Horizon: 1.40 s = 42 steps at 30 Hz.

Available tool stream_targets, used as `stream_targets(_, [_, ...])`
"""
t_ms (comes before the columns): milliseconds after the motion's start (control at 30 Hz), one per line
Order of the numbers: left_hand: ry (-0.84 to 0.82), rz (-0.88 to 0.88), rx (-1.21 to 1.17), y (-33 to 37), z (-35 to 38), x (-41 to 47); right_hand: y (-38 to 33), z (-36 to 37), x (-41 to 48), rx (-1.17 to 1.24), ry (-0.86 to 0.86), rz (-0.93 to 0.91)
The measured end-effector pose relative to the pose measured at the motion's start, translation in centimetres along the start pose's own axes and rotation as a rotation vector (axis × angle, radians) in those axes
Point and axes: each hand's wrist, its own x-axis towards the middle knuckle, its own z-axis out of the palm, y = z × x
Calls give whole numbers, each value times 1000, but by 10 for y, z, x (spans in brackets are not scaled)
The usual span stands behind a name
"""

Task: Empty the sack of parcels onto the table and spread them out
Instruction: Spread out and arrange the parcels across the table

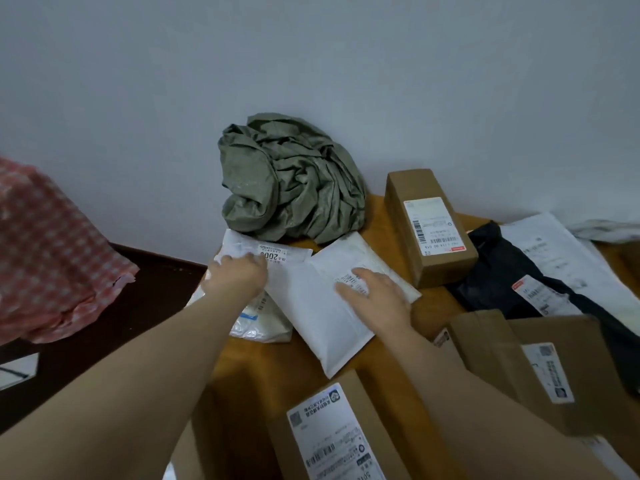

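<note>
The grey-green sack (291, 181) lies crumpled and slack at the back of the wooden table (381, 220), against the wall. Parcels are scattered across the table. My left hand (239, 275) rests on a white plastic mailer (249, 245) at the table's left edge, fingers curled over it. My right hand (377, 294) lies flat, fingers spread, on a white padded envelope (318, 306) beside it. A tall brown box (426, 230) stands to the right of the sack. A black mailer (512, 282) and a white mailer (561, 251) lie at the far right.
Two brown cartons (336, 431) (540, 368) with labels lie near me. Another clear-white bag (263, 323) sits under the left mailer, hanging over the table's left edge. A pink checked bundle (52, 251) rests on a dark surface (145, 296) to the left. The wall stands right behind.
</note>
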Motion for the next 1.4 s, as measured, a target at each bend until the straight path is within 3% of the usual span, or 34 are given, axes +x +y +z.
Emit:
stream_targets(67, [-98,0,3,1,4,2,-17,15,5,-46,-228,34])
stream_targets(133, [-131,-25,-15,5,6,-2,-24,29,9,-269,-380,-45])
stream_targets(200, [-137,-21,-35,5,4,-5,-23,32,12,-424,-441,-117])
stream_targets(367, [-140,17,-50,-1,6,-3,-15,18,6,-463,-505,-126])
stream_targets(467, [-130,11,-54,2,6,-5,-17,3,-2,-426,-387,-145])
stream_targets(567, [-99,-13,-73,17,-4,-9,-6,-28,12,-293,152,-155])
stream_targets(633, [-14,21,-46,32,-13,-11,9,-57,31,-282,407,-7])
stream_targets(733, [102,150,-102,54,-18,-14,35,-88,59,-257,303,301])
stream_targets(800, [137,216,-137,70,-17,-18,45,-97,69,-202,231,366])
stream_targets(933, [148,311,-216,116,-19,-30,38,-93,76,-101,183,309])
stream_targets(1067, [58,308,-415,166,-15,-40,19,-86,72,60,-3,222])
stream_targets(1167, [148,308,-335,201,-7,-44,41,-123,78,121,20,175])
stream_targets(1300, [394,534,-224,261,-1,-71,139,-197,93,-112,145,158])
stream_targets(1400, [232,692,-245,316,14,-81,227,-235,90,-402,84,225])
